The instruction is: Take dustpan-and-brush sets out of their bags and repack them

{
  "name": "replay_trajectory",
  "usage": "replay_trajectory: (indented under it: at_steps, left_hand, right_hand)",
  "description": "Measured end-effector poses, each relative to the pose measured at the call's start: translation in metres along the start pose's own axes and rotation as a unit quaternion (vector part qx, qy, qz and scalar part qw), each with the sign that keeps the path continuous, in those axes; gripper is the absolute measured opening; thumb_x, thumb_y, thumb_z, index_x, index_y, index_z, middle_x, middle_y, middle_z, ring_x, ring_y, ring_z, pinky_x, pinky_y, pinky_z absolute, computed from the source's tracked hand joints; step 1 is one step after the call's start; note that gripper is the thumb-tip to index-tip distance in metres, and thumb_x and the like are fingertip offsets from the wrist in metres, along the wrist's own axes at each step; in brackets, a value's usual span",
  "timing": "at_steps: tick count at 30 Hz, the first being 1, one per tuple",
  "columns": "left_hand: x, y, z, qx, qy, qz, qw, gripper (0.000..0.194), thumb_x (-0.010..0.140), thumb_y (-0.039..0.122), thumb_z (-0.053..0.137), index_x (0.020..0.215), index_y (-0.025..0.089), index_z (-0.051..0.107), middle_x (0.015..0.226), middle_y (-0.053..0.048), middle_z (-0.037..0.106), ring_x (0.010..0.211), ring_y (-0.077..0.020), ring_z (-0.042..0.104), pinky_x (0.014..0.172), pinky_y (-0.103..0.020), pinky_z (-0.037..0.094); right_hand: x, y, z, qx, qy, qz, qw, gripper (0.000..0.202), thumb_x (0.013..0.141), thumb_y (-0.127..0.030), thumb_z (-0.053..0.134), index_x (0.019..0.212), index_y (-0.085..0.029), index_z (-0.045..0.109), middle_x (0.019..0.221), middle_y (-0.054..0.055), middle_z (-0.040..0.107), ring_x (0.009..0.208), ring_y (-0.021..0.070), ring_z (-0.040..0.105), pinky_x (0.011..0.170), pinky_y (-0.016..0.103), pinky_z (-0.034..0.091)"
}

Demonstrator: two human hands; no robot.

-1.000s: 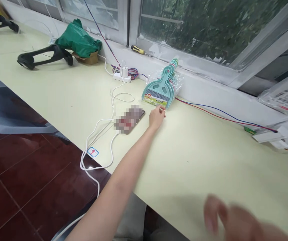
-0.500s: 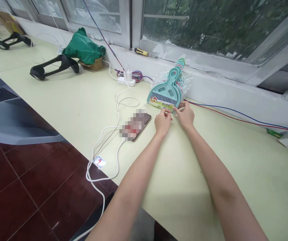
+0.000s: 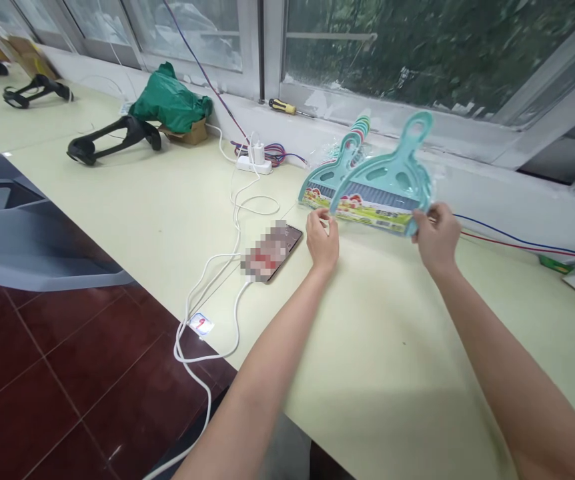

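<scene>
**Teal dustpan set (image 3: 385, 195), one: shifted right from the front of its stack since the earlier frame, right hand (image 3: 438, 240) with it**

Listed left to right, on the worktop (image 3: 377, 373):
- Black frame (image 3: 137, 130), far left.
- Green bag (image 3: 170, 100), on a small cardboard box (image 3: 190, 135), far side.
- White power strip (image 3: 254, 166), far side, plug inserted.
- Phone (image 3: 286, 245), screen partly pixelated, just left of the left hand.
- Left hand, one (image 3: 323, 243): fingers loosely curled beside the set's lower left corner; whether its grip touches cannot be told.
- Stack of like dustpans (image 3: 342, 158), far side, partly behind the set.
- Dustpan set: wrapped, handle up, label across its brush; whether its lower edge rests on the worktop cannot be told.
- Right hand: grip pinching the set's lower right corner.
- Red and blue wires (image 3: 557, 251), far right.
</scene>
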State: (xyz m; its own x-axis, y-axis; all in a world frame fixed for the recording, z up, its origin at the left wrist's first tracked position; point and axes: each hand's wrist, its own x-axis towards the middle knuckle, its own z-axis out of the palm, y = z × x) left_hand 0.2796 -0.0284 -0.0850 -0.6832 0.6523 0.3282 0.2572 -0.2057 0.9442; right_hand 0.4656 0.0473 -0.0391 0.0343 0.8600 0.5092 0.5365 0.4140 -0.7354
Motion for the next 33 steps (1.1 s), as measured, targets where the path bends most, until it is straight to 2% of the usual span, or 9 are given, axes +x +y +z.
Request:
replay_trajectory:
  at_steps: [3,5,8,11,17,20,24,28,33]
  left_hand:
    - [0.004,-0.003,0.003,-0.078,-0.026,-0.047,0.996,0.03,0.091,0.039,0.047,0.114,0.02,0.049,0.112,-0.01,0.059,0.098,-0.017,0.057,0.085,-0.028,0.043]
    - [0.004,-0.003,0.009,-0.168,-0.162,-0.133,0.963,0.038,0.093,0.047,0.04,0.117,0.02,0.048,0.106,-0.009,0.062,0.09,-0.0173,0.06,0.077,-0.029,0.047]
    - [-0.01,0.002,0.018,-0.258,-0.419,-0.247,0.835,0.048,0.09,0.057,0.038,0.113,0.017,0.055,0.092,-0.008,0.066,0.077,-0.0183,0.063,0.068,-0.029,0.049]
    - [-0.036,0.008,0.025,-0.262,-0.535,-0.27,0.757,0.039,0.08,0.047,0.063,0.101,0.015,0.063,0.083,-0.007,0.068,0.075,-0.0175,0.064,0.072,-0.029,0.05]
    - [-0.069,0.009,0.028,-0.261,-0.46,-0.257,0.809,0.021,0.069,0.019,0.072,0.088,0.014,0.063,0.077,-0.004,0.068,0.065,-0.0121,0.062,0.07,-0.026,0.051]
    - [-0.076,0.011,0.028,-0.271,-0.392,-0.251,0.843,0.026,0.07,0.021,0.072,0.093,0.016,0.062,0.078,-0.002,0.067,0.064,-0.0113,0.062,0.068,-0.026,0.052]
    - [-0.088,0.023,0.023,-0.279,-0.364,-0.247,0.854,0.037,0.069,0.025,0.073,0.103,0.019,0.06,0.09,-0.003,0.068,0.072,-0.0126,0.064,0.07,-0.025,0.053]
    - [-0.098,0.035,0.015,-0.293,-0.365,-0.237,0.851,0.059,0.071,0.028,0.073,0.125,0.029,0.05,0.107,-0.003,0.067,0.08,-0.0133,0.065,0.068,-0.025,0.053]
    - [-0.104,0.046,0.009,-0.256,-0.46,-0.218,0.822,0.061,0.075,0.043,0.068,0.131,0.035,0.046,0.11,-0.001,0.066,0.078,-0.0138,0.066,0.07,-0.028,0.053]
  right_hand:
    - [-0.017,0.019,-0.057,0.06,-0.031,0.083,0.994,0.024,0.075,-0.044,0.064,0.071,-0.023,0.052,0.055,-0.005,0.043,0.037,0.0108,0.04,0.039,0.027,0.029]
    - [-0.035,0.029,-0.09,0.095,-0.094,0.146,0.98,0.028,0.071,-0.047,0.067,0.07,-0.024,0.052,0.051,-0.005,0.043,0.036,0.0104,0.037,0.037,0.026,0.026]
    - [-0.067,0.036,-0.123,0.086,-0.171,0.206,0.96,0.035,0.065,-0.052,0.071,0.067,-0.023,0.051,0.048,-0.005,0.042,0.036,0.0092,0.036,0.037,0.024,0.023]
    - [-0.097,0.039,-0.137,0.041,-0.21,0.209,0.954,0.04,0.066,-0.058,0.069,0.07,-0.021,0.052,0.05,-0.005,0.044,0.038,0.0093,0.037,0.039,0.024,0.026]
    - [-0.145,0.034,-0.134,-0.175,0.028,-0.033,0.984,0.039,0.081,-0.056,0.054,0.094,-0.019,0.058,0.094,0.01,0.063,0.082,0.0236,0.057,0.075,0.038,0.044]
    - [-0.164,0.021,-0.124,-0.165,-0.081,-0.127,0.975,0.038,0.09,-0.051,0.042,0.079,-0.02,0.061,0.089,0.011,0.065,0.089,0.0254,0.057,0.083,0.04,0.042]
    - [-0.179,0.013,-0.112,-0.055,-0.165,-0.008,0.985,0.046,0.091,-0.053,0.039,0.068,-0.019,0.061,0.075,0.008,0.066,0.071,0.0207,0.059,0.071,0.035,0.045]
    - [-0.176,0.027,-0.114,0.143,-0.092,0.185,0.968,0.043,0.077,-0.06,0.058,0.076,-0.017,0.064,0.071,0.005,0.067,0.054,0.0143,0.054,0.054,0.028,0.044]
    - [-0.167,0.045,-0.12,0.335,0.008,0.247,0.909,0.04,0.056,-0.038,0.084,0.081,-0.019,0.06,0.082,0.002,0.07,0.075,0.0139,0.065,0.066,0.023,0.055]
